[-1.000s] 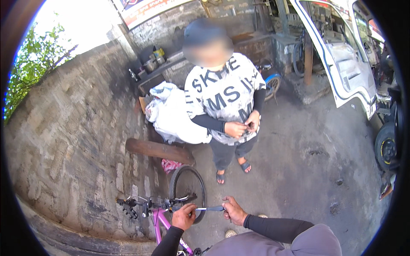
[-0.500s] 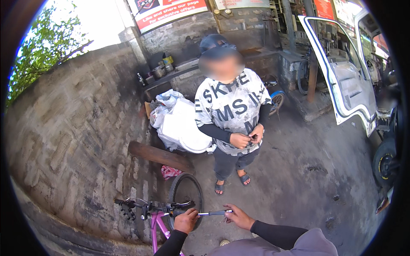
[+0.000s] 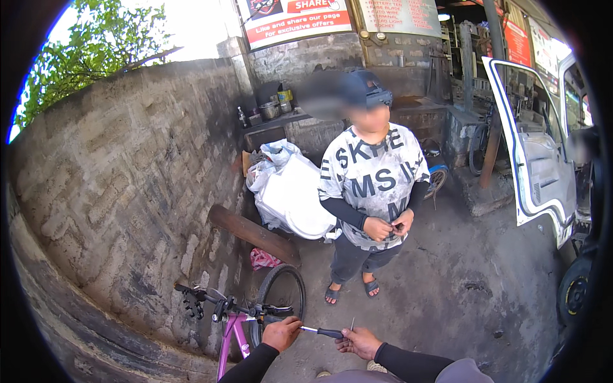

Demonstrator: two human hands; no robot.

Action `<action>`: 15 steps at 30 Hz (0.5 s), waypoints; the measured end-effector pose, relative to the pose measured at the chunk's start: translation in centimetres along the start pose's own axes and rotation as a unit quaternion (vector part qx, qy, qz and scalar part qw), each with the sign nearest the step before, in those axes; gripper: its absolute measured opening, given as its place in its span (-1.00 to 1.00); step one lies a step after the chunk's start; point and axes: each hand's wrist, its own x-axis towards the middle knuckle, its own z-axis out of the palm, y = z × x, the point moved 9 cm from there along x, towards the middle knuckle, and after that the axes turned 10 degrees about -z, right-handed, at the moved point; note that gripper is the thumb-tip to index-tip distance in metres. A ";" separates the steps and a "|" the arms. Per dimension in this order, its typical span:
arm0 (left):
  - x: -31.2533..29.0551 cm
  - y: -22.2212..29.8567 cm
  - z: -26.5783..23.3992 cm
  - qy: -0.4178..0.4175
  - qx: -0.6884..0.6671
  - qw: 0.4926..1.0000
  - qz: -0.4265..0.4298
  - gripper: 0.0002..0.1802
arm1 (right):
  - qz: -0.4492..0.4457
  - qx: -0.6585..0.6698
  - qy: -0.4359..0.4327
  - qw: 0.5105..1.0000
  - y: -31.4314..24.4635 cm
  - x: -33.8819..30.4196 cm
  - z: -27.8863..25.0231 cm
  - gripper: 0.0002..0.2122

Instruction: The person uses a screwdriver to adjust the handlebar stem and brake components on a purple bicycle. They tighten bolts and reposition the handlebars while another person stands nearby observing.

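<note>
My left hand (image 3: 281,334) is closed at the far end of a screwdriver's shaft, beside the right end of a bicycle's handlebar; whether it also touches the bar is hidden. The screwdriver (image 3: 330,333) has a dark handle and a shiny shaft, and lies nearly level between my hands. My right hand (image 3: 361,343) is closed on the handle end. A thin pointed piece (image 3: 352,323) sticks up from its fingers, too small to name. The pink bicycle (image 3: 235,335) stands below and left of my hands, its front wheel (image 3: 295,287) just beyond my left hand.
A person (image 3: 373,185) in a cap and patterned shirt stands facing me, hands together. Behind are a white bundle (image 3: 290,195) and a thick brown beam (image 3: 252,233). A rough wall (image 3: 128,191) runs along the left. An open white vehicle door (image 3: 536,159) is at the right.
My view has shifted, so the surroundings sit farther right and lower. The screwdriver now slopes slightly down toward my right hand, and the thin pointed piece shows there. The person's head has turned.
</note>
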 end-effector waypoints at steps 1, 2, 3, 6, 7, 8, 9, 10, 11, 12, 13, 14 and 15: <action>-0.2 -0.1 0.1 -0.006 0.003 1.000 -0.004 -0.78 | -0.090 -0.113 0.050 0.988 -2.0 -0.7 -0.5 -0.33; -0.4 -0.2 0.2 -0.002 0.000 1.000 -0.002 -0.78 | -0.177 -0.224 0.097 0.953 -4.2 -1.9 -0.8 -0.28; -0.6 -0.2 0.3 0.001 -0.004 1.000 -0.001 -0.78 | -0.332 -0.423 0.109 0.836 -7.6 -3.9 0.0 -0.19; -0.5 -0.8 0.3 0.017 -0.009 1.000 -0.004 -0.79 | -0.487 -0.591 -0.077 0.638 -11.2 -6.1 4.3 -0.27; -0.4 -0.6 0.6 0.020 -0.016 1.000 -0.001 -0.80 | -0.482 -0.577 -0.102 0.652 -11.0 -6.1 4.0 -0.31; 0.0 -0.4 0.3 0.031 -0.031 0.999 0.001 -0.78 | -0.475 -0.560 -0.124 0.668 -10.3 -5.4 3.9 -0.35; 0.1 -0.2 0.1 0.031 -0.035 0.999 0.000 -0.78 | -0.467 -0.541 -0.145 0.684 -9.7 -4.7 4.0 -0.39; -0.1 -0.1 -0.3 0.029 -0.036 0.999 -0.002 -0.79 | -0.394 -0.537 -0.143 0.732 -8.4 -3.3 3.6 -0.46; -0.4 -0.3 -0.6 0.035 -0.034 0.999 -0.010 -0.80 | -0.319 -0.528 -0.139 0.775 -6.9 -2.1 3.4 -0.52; -0.6 -0.5 -0.9 0.041 -0.031 0.999 -0.018 -0.80 | -0.243 -0.513 -0.133 0.813 -5.3 -0.8 3.1 -0.58; -0.6 -0.5 -0.9 0.048 -0.035 0.998 -0.020 -0.81 | -0.113 -0.312 -0.100 0.938 -2.6 0.6 1.2 -0.61; 0.1 0.2 -0.8 0.049 -0.039 0.998 -0.003 -0.81 | 0.020 -0.086 -0.055 0.995 1.1 1.5 -0.4 -0.64; 0.4 0.3 -0.3 0.039 -0.037 0.999 -0.003 -0.81 | 0.147 0.150 -0.011 0.978 4.3 1.1 -0.5 -0.67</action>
